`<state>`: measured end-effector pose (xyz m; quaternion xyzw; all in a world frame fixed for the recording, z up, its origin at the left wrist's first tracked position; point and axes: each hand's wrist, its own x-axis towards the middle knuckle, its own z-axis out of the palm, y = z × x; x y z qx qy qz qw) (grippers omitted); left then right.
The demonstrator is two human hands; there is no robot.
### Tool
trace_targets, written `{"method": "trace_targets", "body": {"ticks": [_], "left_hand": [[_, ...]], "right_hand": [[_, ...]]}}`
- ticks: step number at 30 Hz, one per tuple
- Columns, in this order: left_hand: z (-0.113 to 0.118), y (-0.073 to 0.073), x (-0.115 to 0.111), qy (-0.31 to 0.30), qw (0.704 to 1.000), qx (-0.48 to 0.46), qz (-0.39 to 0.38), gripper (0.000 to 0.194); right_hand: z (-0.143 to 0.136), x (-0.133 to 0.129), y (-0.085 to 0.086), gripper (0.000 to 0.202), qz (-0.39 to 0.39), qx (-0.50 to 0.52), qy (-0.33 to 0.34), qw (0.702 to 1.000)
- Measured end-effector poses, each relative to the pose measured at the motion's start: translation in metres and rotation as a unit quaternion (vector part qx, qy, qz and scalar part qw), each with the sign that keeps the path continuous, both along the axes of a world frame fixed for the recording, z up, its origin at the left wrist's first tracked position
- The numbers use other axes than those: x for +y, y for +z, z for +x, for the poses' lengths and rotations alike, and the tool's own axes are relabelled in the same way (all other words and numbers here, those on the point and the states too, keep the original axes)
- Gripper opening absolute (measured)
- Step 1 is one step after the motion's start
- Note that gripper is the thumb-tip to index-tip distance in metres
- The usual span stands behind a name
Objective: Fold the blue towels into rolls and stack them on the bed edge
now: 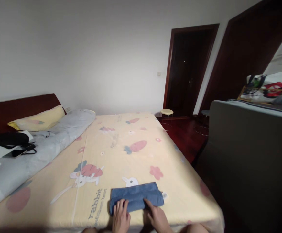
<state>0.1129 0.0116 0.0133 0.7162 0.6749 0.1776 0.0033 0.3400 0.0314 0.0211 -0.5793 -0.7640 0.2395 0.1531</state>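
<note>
Head view: folded blue cloth [136, 195], one, white label [164, 195] at its right end; lying on the rabbit-and-carrot bedsheet [121, 165], near the bed's close edge. Left hand [121, 216] – fingers slightly spread over the cloth's near-left part; right hand [158, 218] – index finger extended onto the near-right part; thumb-side grip on either hand cannot be told.

Risks, as judged: uneven pressure from the two hands could skew the layers or loosen the fold; a pull toward the body could drag the cloth over the near edge, or ruck the sheet beneath.

Edges and room: sheet stretches forward to the wall [121, 64]; right side drops to dark-red floor [179, 136]; pale bedding roll [63, 132] bounds the left, well apart.
</note>
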Motion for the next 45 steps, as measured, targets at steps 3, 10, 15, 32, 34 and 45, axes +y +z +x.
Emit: {"method": "trace_targets", "body": {"ticks": [3,10,15,32,34,45], "left_hand": [[-0.035,-0.002,-0.006,0.013,0.999,0.035,0.000,0.050],[-0.067,-0.012,-0.017,0.075,0.993,0.089,-0.010,0.059],[-0.068,-0.003,-0.008,0.067,0.996,0.059,-0.026,0.058],[-0.065,0.048,0.058,0.141,0.987,0.052,-0.057,0.051],[-0.058,0.048,0.055,0.081,0.994,0.069,-0.032,0.059],[-0.029,0.047,0.048,0.039,0.983,0.096,-0.149,0.077]], "right_hand": [[0.039,0.001,-0.006,0.064,0.002,-0.014,-0.047,0.999],[0.073,-0.001,-0.018,0.059,0.034,-0.038,-0.055,0.997],[0.059,0.015,-0.022,0.059,0.064,-0.073,-0.071,0.993],[0.040,0.078,0.013,0.065,0.140,-0.049,-0.058,0.987],[0.040,0.080,0.003,0.072,0.130,-0.059,-0.053,0.988],[0.042,0.078,0.009,0.078,0.059,-0.121,-0.059,0.989]]}}
